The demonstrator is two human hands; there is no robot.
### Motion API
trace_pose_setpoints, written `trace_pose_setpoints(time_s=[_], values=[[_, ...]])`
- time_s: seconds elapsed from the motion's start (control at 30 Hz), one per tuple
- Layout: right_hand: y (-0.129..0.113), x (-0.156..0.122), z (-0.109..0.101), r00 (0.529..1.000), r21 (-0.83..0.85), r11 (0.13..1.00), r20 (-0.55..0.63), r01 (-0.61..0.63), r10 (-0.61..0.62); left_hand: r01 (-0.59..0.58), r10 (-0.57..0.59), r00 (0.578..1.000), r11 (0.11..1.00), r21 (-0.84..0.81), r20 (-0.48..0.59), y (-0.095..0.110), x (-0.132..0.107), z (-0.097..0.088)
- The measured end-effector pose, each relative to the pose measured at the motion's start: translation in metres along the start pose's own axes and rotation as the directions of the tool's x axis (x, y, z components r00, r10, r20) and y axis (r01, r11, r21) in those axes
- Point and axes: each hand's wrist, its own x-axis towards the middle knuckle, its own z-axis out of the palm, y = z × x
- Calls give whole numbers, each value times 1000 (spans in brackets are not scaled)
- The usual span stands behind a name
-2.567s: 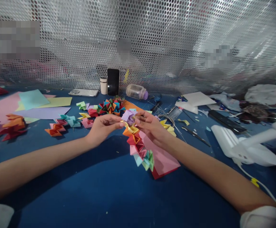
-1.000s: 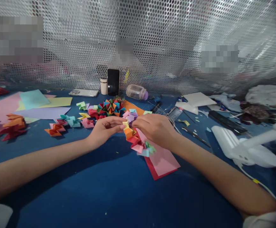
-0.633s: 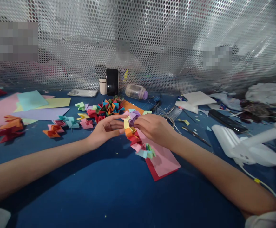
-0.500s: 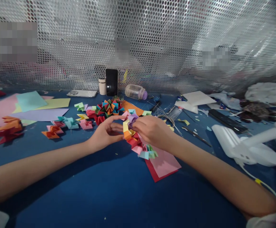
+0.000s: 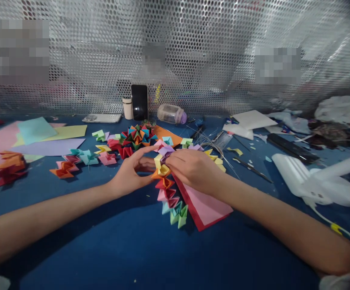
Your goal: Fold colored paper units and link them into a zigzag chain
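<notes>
A chain of folded origami paper pieces (image 5: 165,183) runs from purple through yellow, orange, red, pink and blue to green, its green end hanging toward me. My right hand (image 5: 193,167) pinches it at the purple and yellow end. My left hand (image 5: 132,171) curves around the chain's left side, thumb and index finger touching it near the top; some fingertips are hidden behind the paper. Beneath my right hand lie pink and red paper sheets (image 5: 211,209). Beyond my hands sits a multicoloured origami ball (image 5: 138,136), with loose folded pieces (image 5: 107,157) to its left.
At the left are coloured sheets (image 5: 38,131) and an orange-red folded cluster (image 5: 10,165). A phone (image 5: 139,102) stands upright at the back beside a plastic jar (image 5: 171,114). On the right lie wires (image 5: 214,141), tweezers (image 5: 252,169) and a white lamp (image 5: 310,181).
The chain's lower end has swung down and slightly left, hanging more toward me. My right hand has shifted slightly left and down; the left hand stays around the chain.
</notes>
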Motion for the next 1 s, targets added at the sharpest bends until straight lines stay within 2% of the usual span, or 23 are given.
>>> trace_pose_setpoints(time_s=[0.07,0.13,0.3,0.47,0.6,0.9,1.0], values=[[0,0,-1,999,-38,999,16,28,-28,19,-18,1000,999,27,-13,-1,0,-1],[-1,0,-1,999,-42,999,-21,29,-30,36,-36,999,999,32,-11,-2,-1,-2],[-2,-2,5,980,19,998,-191,-57,60,25,-26,1000,999,-46,-16,-4,-1,-4],[1,-5,12,928,128,992,-369,-3,51,30,-35,999,993,-114,-35,-2,1,-3],[-2,-5,14,929,140,989,-371,52,4,35,-40,998,994,-104,-52,-2,1,-3],[-4,-7,20,914,299,953,-373,-43,159,13,-9,1000,991,-137,25,-1,2,-2],[6,-8,23,910,248,966,-383,-66,161,-30,25,999,994,-103,-43,-2,4,-2]])
